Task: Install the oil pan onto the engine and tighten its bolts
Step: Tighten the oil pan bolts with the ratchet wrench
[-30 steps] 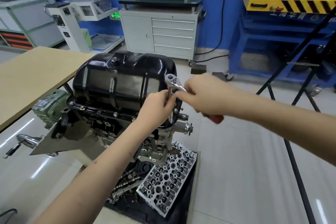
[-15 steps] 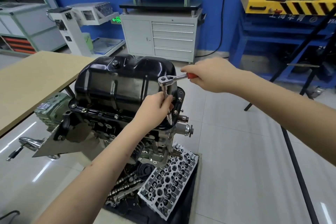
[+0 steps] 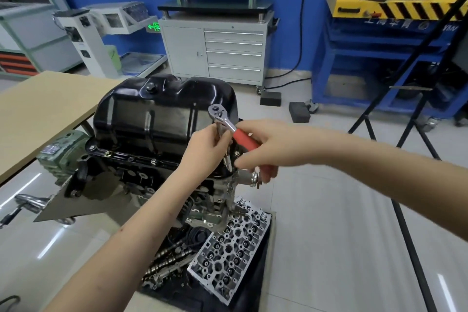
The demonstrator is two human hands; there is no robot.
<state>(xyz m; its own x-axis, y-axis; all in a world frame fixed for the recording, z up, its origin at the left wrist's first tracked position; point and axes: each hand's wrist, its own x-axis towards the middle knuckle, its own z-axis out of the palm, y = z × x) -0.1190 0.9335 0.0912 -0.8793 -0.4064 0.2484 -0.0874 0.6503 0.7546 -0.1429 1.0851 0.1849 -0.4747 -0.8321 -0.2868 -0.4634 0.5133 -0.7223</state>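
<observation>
Gripping the red handle of a ratchet wrench (image 3: 229, 126), the right hand (image 3: 263, 147) has its fingers curled round the grip, the chrome head raised above the near right corner of the oil pan (image 3: 162, 111). The left hand (image 3: 205, 151) pinches the extension bar (image 3: 226, 157) hanging from the ratchet head, its lower end at the pan flange; the bolt under it is hidden. The black oil pan sits seated on the engine block (image 3: 141, 175), with flange bolts (image 3: 153, 161) visible along its near edge. A cylinder head (image 3: 231, 248) and camshafts (image 3: 168, 258) lie on a dark mat below the engine. A wooden table (image 3: 43, 111) stands at left.
</observation>
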